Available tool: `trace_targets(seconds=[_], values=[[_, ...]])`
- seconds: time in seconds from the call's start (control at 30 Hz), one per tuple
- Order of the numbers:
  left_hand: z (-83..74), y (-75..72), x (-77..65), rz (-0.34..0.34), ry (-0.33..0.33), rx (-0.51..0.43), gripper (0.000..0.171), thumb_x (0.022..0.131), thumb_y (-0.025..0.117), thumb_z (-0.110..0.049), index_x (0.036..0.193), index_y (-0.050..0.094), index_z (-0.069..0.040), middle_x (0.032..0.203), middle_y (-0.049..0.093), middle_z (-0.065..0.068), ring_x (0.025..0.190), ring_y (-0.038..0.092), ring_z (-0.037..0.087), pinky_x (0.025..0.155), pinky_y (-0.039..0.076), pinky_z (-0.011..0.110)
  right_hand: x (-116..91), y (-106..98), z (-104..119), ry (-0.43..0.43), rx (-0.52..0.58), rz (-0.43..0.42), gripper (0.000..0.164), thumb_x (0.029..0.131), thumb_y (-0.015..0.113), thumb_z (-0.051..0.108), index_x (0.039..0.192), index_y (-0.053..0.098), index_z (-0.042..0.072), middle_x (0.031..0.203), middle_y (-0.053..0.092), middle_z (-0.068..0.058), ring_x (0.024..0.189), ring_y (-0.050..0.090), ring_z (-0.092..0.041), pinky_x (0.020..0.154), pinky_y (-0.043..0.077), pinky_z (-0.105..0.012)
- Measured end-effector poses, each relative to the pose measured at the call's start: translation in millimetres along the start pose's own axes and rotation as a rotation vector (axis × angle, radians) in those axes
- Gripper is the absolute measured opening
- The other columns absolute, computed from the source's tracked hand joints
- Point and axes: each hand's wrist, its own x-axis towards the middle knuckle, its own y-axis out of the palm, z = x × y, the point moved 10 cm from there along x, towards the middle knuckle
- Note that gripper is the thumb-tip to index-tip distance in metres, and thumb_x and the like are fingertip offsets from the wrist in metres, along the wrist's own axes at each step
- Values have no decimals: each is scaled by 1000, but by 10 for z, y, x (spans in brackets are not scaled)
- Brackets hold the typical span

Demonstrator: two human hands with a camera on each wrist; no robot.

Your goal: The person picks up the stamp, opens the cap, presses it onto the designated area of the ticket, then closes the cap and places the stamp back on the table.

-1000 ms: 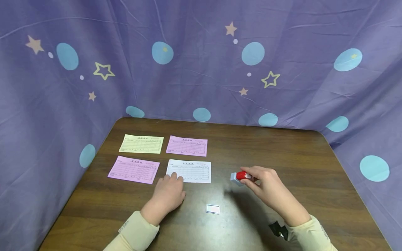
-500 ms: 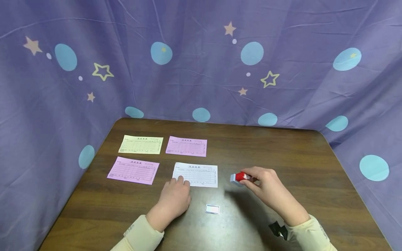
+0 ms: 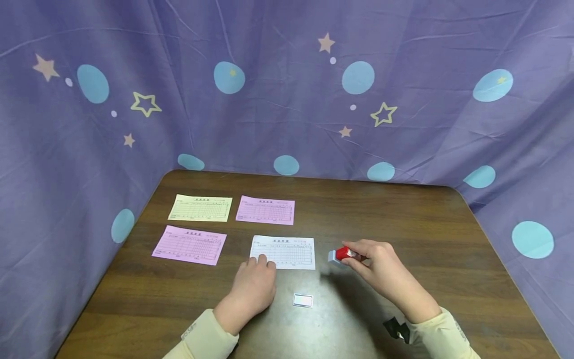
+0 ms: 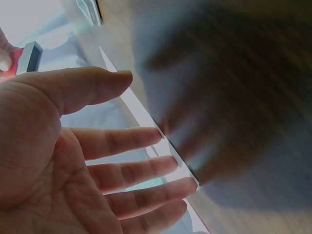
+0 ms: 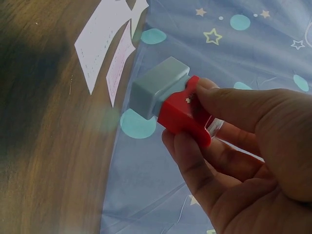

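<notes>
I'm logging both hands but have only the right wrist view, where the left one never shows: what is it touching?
Observer: In the head view, the left hand has its fingertips on the white slip, near its lower-left corner.

Operator: Is anything lying just nearer the person than that slip?

Observer: Yes, a small flat rectangle with a pale face lies on the table.

Operator: How many slips altogether?

Observer: Four: that white one, a yellow slip and two pink slips.
</notes>
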Motion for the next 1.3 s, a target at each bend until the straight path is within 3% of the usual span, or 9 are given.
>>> trace_targets(seconds=[0.13, 0.4, 0.63, 1.0, 1.3], values=[[-6, 16, 1, 14, -7, 1, 24, 84, 74, -17, 93, 66, 4, 85, 54, 14, 80, 58, 34, 67, 49, 48, -3, 25, -14, 11, 7, 16, 33, 79, 86, 2, 110, 75, -4, 89, 71, 2, 72, 61, -2, 65, 56, -23], [-65, 14, 3, -23, 7, 20, 25, 83, 74, -17, 93, 65, 4, 84, 52, 15, 78, 57, 34, 64, 48, 47, -5, 87, -72, 62, 11, 46, 25, 78, 87, 1, 101, 77, 3, 88, 69, 6, 73, 61, -2, 66, 57, -25], [-133, 40, -14, 20, 16, 20, 27, 83, 73, -17, 96, 65, 5, 85, 51, 15, 79, 55, 32, 63, 47, 45, 7, 118, -95, 103, 36, 57, 23, 77, 87, 1, 97, 76, 5, 88, 68, 7, 74, 62, -3, 68, 57, -26], [-208, 70, -29, 58, 31, 20, 28, 84, 72, -16, 100, 67, 6, 86, 53, 15, 79, 56, 30, 65, 50, 45, 5, 185, -66, 81, 52, 70, 20, 79, 86, 0, 95, 75, 7, 87, 67, 8, 74, 62, -3, 66, 57, -27], [-294, 72, -30, 63, 47, 41, 24, 85, 71, -14, 99, 66, 5, 86, 50, 13, 78, 53, 29, 64, 47, 43, 12, 210, -40, 32, -15, 61, 20, 80, 84, -1, 97, 76, 5, 88, 66, 5, 74, 59, -5, 65, 56, -25]])
